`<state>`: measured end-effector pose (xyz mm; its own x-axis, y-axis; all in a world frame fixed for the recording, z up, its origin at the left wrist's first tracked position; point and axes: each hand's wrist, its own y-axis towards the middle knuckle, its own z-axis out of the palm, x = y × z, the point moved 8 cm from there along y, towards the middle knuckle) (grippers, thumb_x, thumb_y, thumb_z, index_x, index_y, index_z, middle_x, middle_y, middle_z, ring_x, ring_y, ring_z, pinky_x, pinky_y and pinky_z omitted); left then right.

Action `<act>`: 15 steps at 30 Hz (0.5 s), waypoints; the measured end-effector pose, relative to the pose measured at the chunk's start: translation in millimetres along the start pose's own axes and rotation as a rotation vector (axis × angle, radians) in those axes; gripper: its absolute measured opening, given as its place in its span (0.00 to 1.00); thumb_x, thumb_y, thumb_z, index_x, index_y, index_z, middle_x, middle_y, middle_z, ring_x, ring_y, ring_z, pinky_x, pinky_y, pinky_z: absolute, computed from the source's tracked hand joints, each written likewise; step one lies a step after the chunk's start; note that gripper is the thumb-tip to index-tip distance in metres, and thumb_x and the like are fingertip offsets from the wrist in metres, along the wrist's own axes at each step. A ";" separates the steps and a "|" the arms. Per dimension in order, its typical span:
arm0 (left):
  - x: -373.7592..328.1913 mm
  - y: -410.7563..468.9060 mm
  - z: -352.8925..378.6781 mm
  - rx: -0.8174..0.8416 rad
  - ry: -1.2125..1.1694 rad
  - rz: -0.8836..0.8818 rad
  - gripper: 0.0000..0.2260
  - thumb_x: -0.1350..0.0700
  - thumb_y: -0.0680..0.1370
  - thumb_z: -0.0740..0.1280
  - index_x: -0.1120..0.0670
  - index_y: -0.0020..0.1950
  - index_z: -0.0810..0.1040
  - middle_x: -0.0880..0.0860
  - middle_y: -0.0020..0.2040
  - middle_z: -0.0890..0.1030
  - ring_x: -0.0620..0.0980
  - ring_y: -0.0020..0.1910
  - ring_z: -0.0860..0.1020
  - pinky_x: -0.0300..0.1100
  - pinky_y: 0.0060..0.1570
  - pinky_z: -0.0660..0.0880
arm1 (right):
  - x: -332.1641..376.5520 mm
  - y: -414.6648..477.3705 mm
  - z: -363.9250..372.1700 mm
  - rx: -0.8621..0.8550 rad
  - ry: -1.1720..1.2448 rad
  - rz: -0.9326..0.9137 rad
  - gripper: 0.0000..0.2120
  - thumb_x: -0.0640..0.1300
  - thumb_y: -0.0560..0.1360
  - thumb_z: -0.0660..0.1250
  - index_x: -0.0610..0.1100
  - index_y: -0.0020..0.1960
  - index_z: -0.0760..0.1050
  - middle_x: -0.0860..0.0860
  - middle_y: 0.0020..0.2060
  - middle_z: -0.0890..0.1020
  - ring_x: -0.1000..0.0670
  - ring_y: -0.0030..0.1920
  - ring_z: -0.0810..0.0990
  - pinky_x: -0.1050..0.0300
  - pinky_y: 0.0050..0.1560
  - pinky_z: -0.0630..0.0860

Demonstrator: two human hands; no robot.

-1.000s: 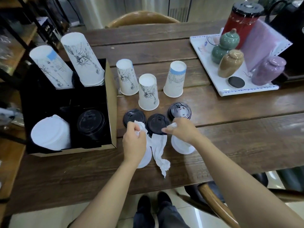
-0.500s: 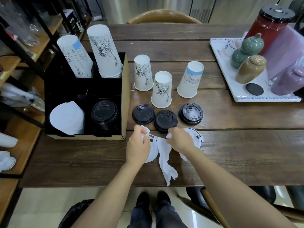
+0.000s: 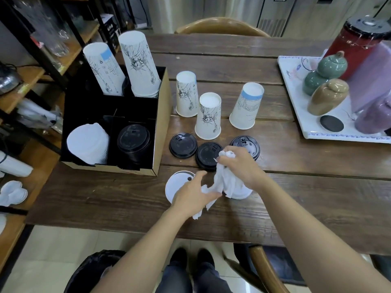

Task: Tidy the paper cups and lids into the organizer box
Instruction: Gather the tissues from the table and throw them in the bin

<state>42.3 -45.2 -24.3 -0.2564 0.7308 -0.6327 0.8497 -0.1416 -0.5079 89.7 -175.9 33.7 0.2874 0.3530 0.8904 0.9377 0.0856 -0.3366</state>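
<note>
Organizer box [image 3: 161,123] on dark plank table [image 3: 296,197], shelving [image 3: 21,81] at left, right hand [image 3: 241,166] gripping tissue [image 3: 224,182], left hand [image 3: 190,195] spread

Three printed paper cups [image 3: 208,116] stand upside down on the table [image 3: 296,197] beside the black organizer box [image 3: 163,123] (cup stacks [image 3: 139,64] behind, lid stacks [image 3: 88,142] in front); three black lids [image 3: 183,145] and two white lids [image 3: 177,185] lie nearer.

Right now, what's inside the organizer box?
Inside the organizer box: blue-marked upturned cups and taller upturned cups at the back, white lids front left, black lids front right. Its walls hide the stacks' bottoms; the middle is too dark.
</note>
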 end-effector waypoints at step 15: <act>0.8 -6.5 7.2 -0.094 -0.543 0.033 0.10 0.54 0.79 0.61 0.52 0.37 0.69 0.49 0.34 0.69 0.46 0.33 0.67 0.40 0.35 0.65 | -46.4 -8.4 1.8 -0.121 0.161 0.124 0.07 0.37 0.74 0.60 0.45 0.39 0.68 0.50 0.34 0.71 0.51 0.36 0.70 0.58 0.35 0.66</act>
<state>33.2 -48.5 -25.7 -0.4088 0.2739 -0.8705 0.8923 -0.0802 -0.4442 68.2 -191.3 -5.4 0.4199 0.1995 0.8854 0.9072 -0.0648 -0.4157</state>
